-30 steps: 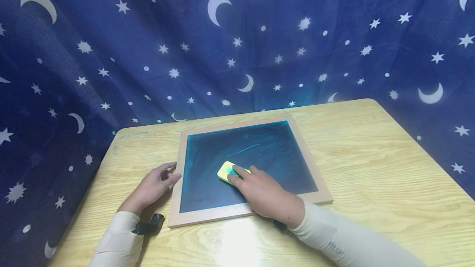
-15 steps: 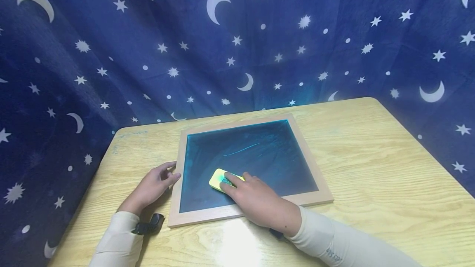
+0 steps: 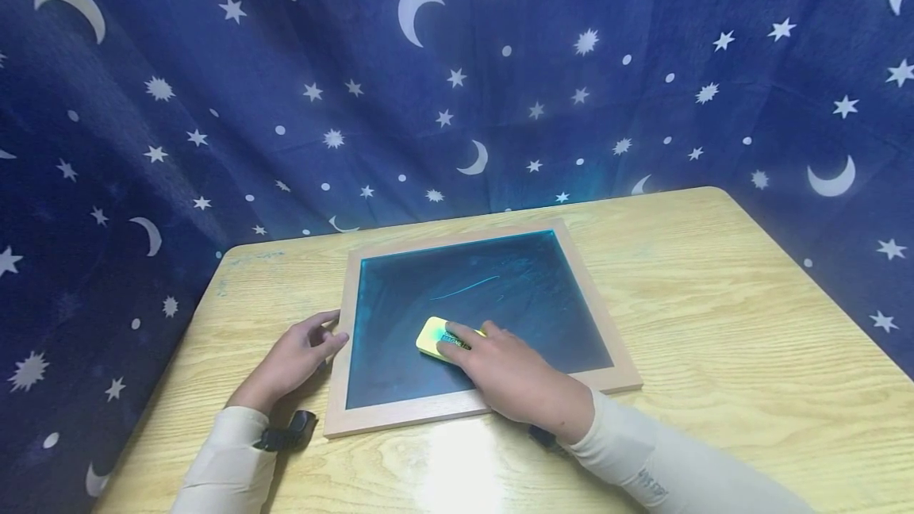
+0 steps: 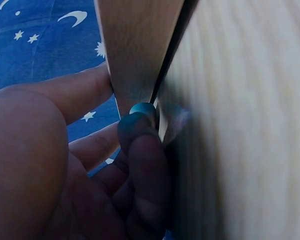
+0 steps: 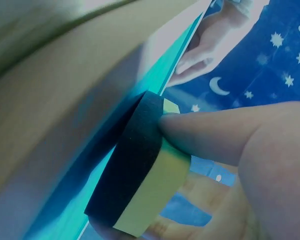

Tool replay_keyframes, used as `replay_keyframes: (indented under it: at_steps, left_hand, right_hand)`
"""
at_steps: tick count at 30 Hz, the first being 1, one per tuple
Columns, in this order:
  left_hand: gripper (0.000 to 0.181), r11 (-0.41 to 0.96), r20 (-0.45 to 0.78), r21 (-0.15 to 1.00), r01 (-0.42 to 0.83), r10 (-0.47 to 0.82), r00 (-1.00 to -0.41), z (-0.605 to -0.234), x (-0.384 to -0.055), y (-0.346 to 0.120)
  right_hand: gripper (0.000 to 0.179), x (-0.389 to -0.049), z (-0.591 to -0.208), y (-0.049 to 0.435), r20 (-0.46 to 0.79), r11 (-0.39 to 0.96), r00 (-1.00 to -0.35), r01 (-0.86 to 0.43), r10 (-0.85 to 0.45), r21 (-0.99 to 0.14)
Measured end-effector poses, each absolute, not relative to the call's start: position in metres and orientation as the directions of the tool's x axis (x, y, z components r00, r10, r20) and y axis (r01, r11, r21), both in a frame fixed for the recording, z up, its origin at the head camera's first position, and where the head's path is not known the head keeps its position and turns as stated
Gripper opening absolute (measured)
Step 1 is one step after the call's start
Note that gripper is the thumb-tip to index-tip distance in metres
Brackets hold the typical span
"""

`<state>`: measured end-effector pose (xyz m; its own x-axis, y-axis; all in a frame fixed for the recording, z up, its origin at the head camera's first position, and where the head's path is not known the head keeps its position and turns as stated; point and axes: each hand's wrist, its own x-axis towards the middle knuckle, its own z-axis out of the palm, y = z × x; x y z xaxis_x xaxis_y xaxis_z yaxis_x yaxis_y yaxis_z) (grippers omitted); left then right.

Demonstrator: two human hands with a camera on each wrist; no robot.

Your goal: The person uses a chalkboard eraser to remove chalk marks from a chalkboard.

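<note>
A chalkboard [image 3: 428, 276] in a light wooden frame lies on the table, bearing one thin curved line and faint smears. My right hand [image 3: 524, 375] grips a yellow chalkboard eraser [image 3: 432, 335] over the lower middle of the board. The right wrist view shows the eraser's dark felt layer [image 5: 127, 160] facing the board and my thumb pressed on its side. My left hand [image 3: 293, 359] holds the frame's left edge. Up close, the left thumb touches the frame [image 4: 137, 55], while the curled fingers sit at its lower edge; one fingertip [image 4: 140, 112] looks bluish.
The wood-grain table [image 3: 714, 324] extends around the board, with bluish smudges near its far left corner. Behind it hangs a dark blue curtain [image 3: 371, 38] with moons and stars. A black wrist strap [image 3: 289, 432] is on the left arm.
My right hand slid the eraser left and toward me, then back right and slightly away. The left hand, the board and the drawn line stay the same.
</note>
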<state>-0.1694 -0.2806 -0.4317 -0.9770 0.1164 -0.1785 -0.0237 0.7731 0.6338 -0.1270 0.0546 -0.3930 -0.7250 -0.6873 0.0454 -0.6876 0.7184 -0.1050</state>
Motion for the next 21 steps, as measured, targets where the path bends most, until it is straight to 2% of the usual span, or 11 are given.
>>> replay_keyframes:
  at_steps: [15, 21]
  left_hand:
    - [0.069, 0.773, -0.178, 0.634, -0.029, 0.109, -0.978, -0.432, -0.169, -0.28]
    - [0.07, 0.769, -0.181, 0.638, -0.032, 0.109, -0.977, -0.433, -0.169, -0.28]
  right_hand:
    - [0.043, -0.145, -0.393, 0.109, 0.091, 0.793, -0.801, -0.599, -0.592, -0.115]
    - [0.039, -0.149, -0.391, 0.134, 0.148, 0.8, -0.8, -0.595, -0.581, -0.072]
